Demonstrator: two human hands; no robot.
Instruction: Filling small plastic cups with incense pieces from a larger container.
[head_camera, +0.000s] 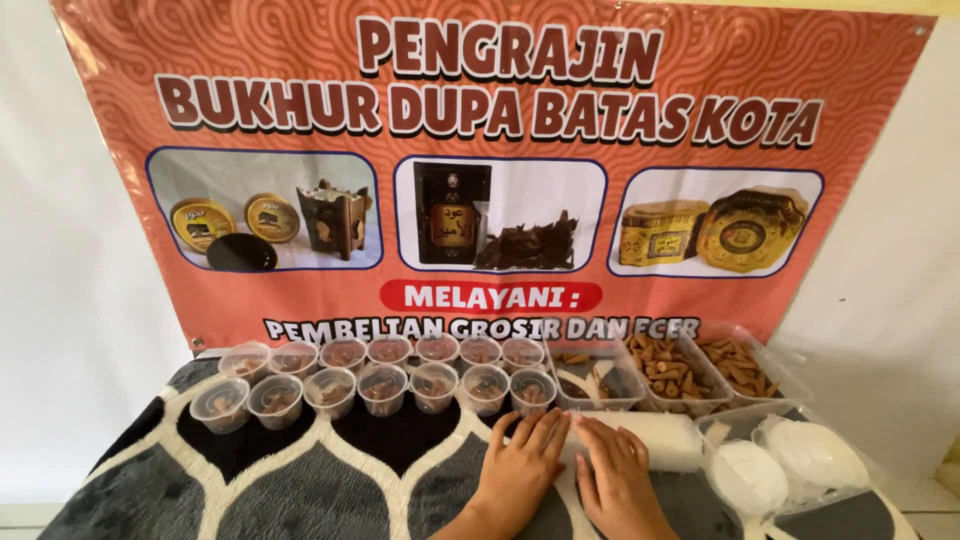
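My left hand (520, 465) lies flat, palm down, on a black, grey and white patterned rug (300, 480). My right hand (615, 475) rests flat beside it, fingertips touching a white roll of stacked cups in clear wrap (660, 440). Neither hand holds anything. Just beyond my fingers stand two rows of several small clear lidded cups (385, 385) with brown pieces inside.
Three clear rectangular tubs of brown cone-shaped pieces (672, 372) sit at the right rear. A clear bag of white round lids (790, 465) lies at the right. An orange printed banner (480, 160) hangs on the white wall behind.
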